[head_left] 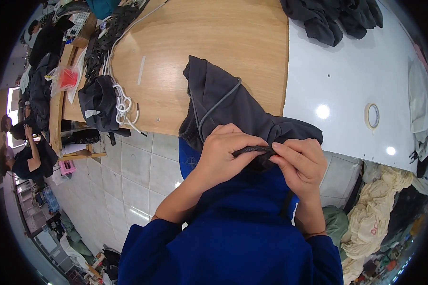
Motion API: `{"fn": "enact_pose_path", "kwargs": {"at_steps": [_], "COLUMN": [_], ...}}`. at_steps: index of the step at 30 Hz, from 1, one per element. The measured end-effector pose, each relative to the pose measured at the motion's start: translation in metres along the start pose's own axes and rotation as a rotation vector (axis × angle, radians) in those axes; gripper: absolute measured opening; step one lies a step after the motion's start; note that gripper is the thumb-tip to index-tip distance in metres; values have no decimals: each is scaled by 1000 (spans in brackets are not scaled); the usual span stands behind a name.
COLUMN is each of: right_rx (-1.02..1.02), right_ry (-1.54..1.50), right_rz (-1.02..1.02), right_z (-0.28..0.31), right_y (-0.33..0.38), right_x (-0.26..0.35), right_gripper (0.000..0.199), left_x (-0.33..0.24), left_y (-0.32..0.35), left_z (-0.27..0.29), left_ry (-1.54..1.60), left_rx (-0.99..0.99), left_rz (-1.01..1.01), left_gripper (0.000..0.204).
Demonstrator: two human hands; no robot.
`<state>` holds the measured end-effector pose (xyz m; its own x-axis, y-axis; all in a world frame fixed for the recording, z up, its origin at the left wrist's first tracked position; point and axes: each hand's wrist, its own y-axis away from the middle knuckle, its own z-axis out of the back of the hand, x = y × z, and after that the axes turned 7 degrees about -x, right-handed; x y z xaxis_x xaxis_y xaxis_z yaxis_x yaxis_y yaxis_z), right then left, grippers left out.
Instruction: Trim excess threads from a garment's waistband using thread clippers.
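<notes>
A dark grey garment (pixel 228 97) with a gathered elastic edge and a grey drawstring (pixel 222 100) lies over the near edge of the wooden table. One part of it reaches down to my body. My left hand (pixel 228 149) is closed, thumb and fingers pinching a folded dark edge (pixel 247 150) of the garment. At the right end of that same fold, my right hand (pixel 299 164) pinches the cloth between thumb and fingertips. Both hands are close together just in front of my blue shirt. The underside of the fold is hidden.
On the wooden table (pixel 209 28), white cords (pixel 123 105) and a dark cloth piece (pixel 99 102) lie at left. A tape roll (pixel 372 116) and dark garments (pixel 337 19) rest on the white table (pixel 347 85). Cream fabric (pixel 373 223) is heaped at lower right. People (pixel 28 147) sit far left.
</notes>
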<state>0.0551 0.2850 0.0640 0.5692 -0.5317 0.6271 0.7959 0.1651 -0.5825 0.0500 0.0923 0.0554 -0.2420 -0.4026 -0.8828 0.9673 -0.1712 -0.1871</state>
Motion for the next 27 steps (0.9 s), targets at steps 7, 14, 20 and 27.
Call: {"fn": "enact_pose_path", "kwargs": {"at_steps": [7,14,20,27], "right_rx": [-43,58,90,71], "right_ry": [-139,39,108,27], "right_rz": [-201,-58,88,62], "right_z": [-3,5,2,0], "right_y": [4,-2,-6,-7], "right_x": [5,-2,1,3], "right_gripper": [33,30,30,30], "left_x": [-1,0,-1,0], "left_y": [0,0,1,1], "left_z": [0,-1,-3,-3], "left_ry": [-1,7,10,-2], "left_rx": [25,10,-9,15], "left_rz": [21,24,22,16], "left_gripper": [19,19,22,23]}}
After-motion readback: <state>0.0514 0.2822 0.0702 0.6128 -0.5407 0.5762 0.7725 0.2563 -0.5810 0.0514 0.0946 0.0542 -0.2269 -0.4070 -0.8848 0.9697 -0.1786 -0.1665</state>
